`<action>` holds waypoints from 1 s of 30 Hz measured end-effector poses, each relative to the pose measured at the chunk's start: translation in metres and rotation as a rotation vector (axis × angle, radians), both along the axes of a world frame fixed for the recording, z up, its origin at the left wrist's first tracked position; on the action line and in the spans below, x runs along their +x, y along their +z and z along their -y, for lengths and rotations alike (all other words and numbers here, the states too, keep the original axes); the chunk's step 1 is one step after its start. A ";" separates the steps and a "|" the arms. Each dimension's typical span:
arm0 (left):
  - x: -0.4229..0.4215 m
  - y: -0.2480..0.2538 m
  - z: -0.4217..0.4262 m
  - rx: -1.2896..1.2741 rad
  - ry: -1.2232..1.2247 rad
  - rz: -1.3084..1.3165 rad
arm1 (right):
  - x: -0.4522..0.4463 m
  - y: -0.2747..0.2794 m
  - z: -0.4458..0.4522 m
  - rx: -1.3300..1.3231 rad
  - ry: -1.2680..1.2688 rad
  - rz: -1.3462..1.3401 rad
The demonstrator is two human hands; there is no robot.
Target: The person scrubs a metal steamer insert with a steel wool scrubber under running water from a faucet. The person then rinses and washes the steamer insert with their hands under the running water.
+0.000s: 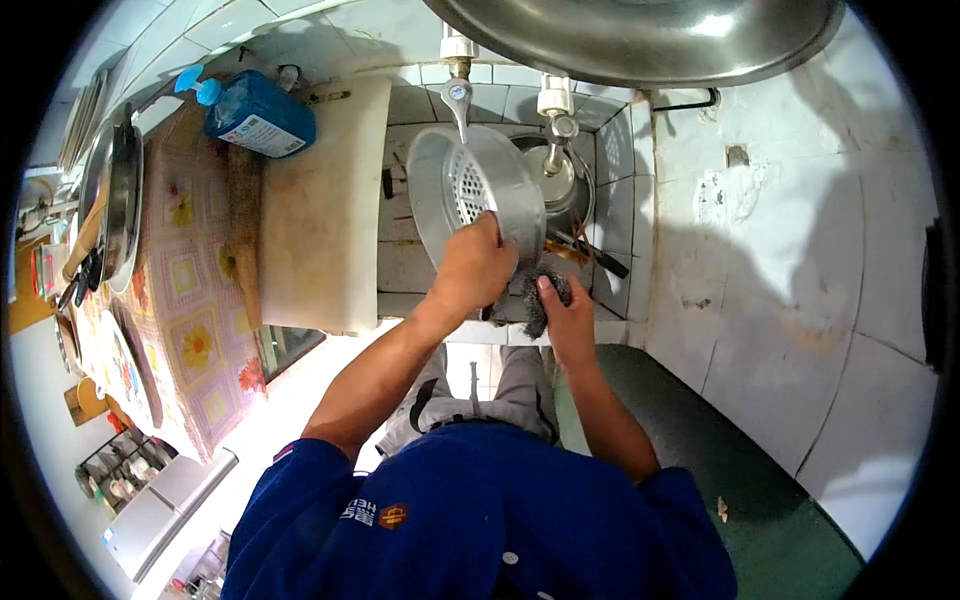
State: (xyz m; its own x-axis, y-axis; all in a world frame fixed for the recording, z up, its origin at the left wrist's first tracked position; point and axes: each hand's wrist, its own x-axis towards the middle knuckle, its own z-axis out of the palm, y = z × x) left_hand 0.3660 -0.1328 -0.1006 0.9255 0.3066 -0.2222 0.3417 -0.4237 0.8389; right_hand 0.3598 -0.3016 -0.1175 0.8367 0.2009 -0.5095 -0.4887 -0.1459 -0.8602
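Over the tiled sink [400, 255] I see a silver metal steamer pot [518, 195] tilted on its side, its perforated bottom partly showing. My left hand [475, 262] is closed on its near edge, thumb inside. A dark steel wool scrubber [537, 303] is pinched in my right hand [568, 320], close beside the pot's lower right wall; whether it touches the metal I cannot tell. Behind the steamer pot, another metal pot [575, 200] sits in the sink's right part, with a dark-handled utensil [608, 262] near it.
Two taps [458, 95] [558, 140] hang above the sink. Overhead at the top is a large metal basin [650, 45]. Left of the sink lies a pale board [320, 220], with a blue pump bottle [262, 115] on it. A flowered cloth [195, 300] covers the left counter.
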 end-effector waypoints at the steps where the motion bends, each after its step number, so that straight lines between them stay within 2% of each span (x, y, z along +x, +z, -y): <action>1: 0.006 -0.006 0.003 0.135 -0.091 -0.016 | 0.004 -0.003 0.000 0.022 -0.038 -0.050; 2: 0.013 -0.005 0.009 0.201 -0.161 -0.165 | 0.007 -0.008 0.002 0.018 -0.030 -0.053; 3: 0.016 -0.010 0.016 0.197 -0.153 -0.168 | 0.014 -0.016 0.004 0.083 -0.089 -0.093; 5: 0.018 -0.024 0.029 0.336 -0.319 -0.142 | 0.027 -0.033 0.012 0.142 -0.145 -0.136; 7: 0.019 -0.023 0.034 0.369 -0.360 -0.128 | 0.049 -0.047 0.021 -0.100 -0.141 -0.053; 9: 0.017 -0.019 0.035 0.476 -0.443 -0.279 | 0.070 -0.046 0.024 -0.077 -0.236 -0.069; 11: 0.008 -0.024 0.027 0.529 -0.466 -0.270 | 0.090 -0.053 0.024 -0.054 -0.337 -0.090; 14: -0.006 -0.019 0.013 0.616 -0.533 -0.217 | 0.128 -0.103 0.021 -0.107 -0.300 0.000; 16: -0.013 -0.018 0.003 0.658 -0.593 -0.170 | 0.148 -0.157 0.018 -0.291 -0.039 0.217; 17: -0.018 -0.019 0.000 0.659 -0.591 -0.178 | 0.147 -0.156 0.013 -0.288 -0.035 0.212; 19: -0.025 -0.022 -0.004 0.758 -0.663 -0.130 | 0.147 -0.133 -0.003 -0.478 0.006 0.310; 20: -0.027 -0.026 -0.005 0.755 -0.658 -0.135 | 0.140 -0.079 -0.010 -0.173 0.088 0.117; 21: -0.029 -0.031 -0.004 0.765 -0.666 -0.118 | 0.128 -0.060 -0.012 -0.177 0.096 0.115; 23: -0.030 -0.035 -0.001 0.766 -0.667 -0.099 | 0.107 -0.034 -0.014 0.161 0.071 -0.333; 24: -0.030 -0.035 0.001 0.773 -0.729 -0.055 | 0.099 -0.018 -0.022 0.003 0.115 -0.214; 26: -0.028 -0.035 0.006 0.770 -0.792 -0.006 | 0.089 -0.062 -0.007 -0.053 0.079 -0.115; 27: -0.024 -0.036 0.007 0.668 -0.837 -0.089 | 0.087 -0.067 -0.007 -0.095 0.042 -0.013; 29: -0.020 -0.039 0.004 0.559 -0.876 -0.178 | 0.080 -0.074 0.001 -0.052 -0.013 -0.018; 30: -0.018 -0.042 0.001 0.302 -0.912 -0.180 | 0.074 -0.083 0.007 -0.061 -0.080 -0.032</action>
